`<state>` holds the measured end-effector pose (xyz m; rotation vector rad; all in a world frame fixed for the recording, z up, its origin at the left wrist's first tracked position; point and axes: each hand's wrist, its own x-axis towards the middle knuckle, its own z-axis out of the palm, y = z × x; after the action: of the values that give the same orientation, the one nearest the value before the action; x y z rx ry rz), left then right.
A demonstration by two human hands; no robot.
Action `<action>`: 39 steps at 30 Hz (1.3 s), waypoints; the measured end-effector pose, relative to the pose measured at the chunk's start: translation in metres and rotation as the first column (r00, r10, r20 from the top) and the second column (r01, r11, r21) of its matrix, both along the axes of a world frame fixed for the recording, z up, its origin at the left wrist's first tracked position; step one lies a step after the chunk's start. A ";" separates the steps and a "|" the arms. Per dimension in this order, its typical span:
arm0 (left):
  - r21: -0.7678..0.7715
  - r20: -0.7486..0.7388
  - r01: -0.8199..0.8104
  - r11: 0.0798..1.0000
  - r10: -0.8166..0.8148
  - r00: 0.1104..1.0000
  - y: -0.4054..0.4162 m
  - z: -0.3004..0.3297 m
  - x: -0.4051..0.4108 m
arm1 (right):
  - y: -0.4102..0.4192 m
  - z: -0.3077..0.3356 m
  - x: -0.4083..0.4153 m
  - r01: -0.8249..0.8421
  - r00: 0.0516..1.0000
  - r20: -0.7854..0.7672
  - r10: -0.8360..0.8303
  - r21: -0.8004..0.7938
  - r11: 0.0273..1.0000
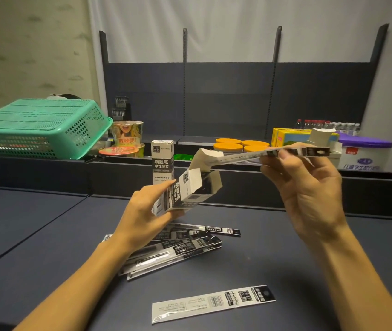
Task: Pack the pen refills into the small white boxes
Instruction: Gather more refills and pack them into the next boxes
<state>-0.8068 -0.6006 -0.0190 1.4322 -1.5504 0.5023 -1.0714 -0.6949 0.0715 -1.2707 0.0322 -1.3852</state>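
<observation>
My left hand (142, 216) grips a small white box (187, 191) with black print, tilted, its open mouth facing up and right with the flap raised. My right hand (307, 185) pinches a flat pen refill packet (250, 155) near its black end; the packet's other end sits at the box's flap, just above the mouth. A pile of refill packets (180, 244) lies on the table beneath my left hand. One single packet (214, 303) lies nearer to me. A second white box (162, 161) stands upright behind. Another open white box (323, 137) sits at the back right.
A dark blue table (46, 247) with a raised back ledge. An upturned green basket (39, 127) at the left, noodle cups (128, 137) beside it. Orange-lidded jars (229, 145), a yellow carton (288, 136), a purple-lidded tub (364, 151) and bottles (309, 124) stand on the shelf behind.
</observation>
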 end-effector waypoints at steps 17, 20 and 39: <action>0.025 0.008 0.007 1.000 -0.008 1.000 -0.001 -0.001 0.002 | 0.004 -0.013 0.016 0.155 0.964 -0.165 -0.206 -0.277 0.948; 0.024 0.018 0.009 1.000 -0.010 1.000 0.000 -0.001 0.001 | 0.003 -0.017 0.020 0.178 0.952 -0.186 -0.243 -0.310 0.934; 0.035 0.067 0.034 0.999 -0.036 0.997 0.000 0.000 -0.002 | -0.009 -0.039 0.034 0.356 0.724 -0.071 -0.686 -0.814 0.460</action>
<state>-0.8085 -0.6004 -0.0189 1.4243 -1.6419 0.5099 -1.0373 -0.7039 0.0320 -2.4373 0.1607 -1.7295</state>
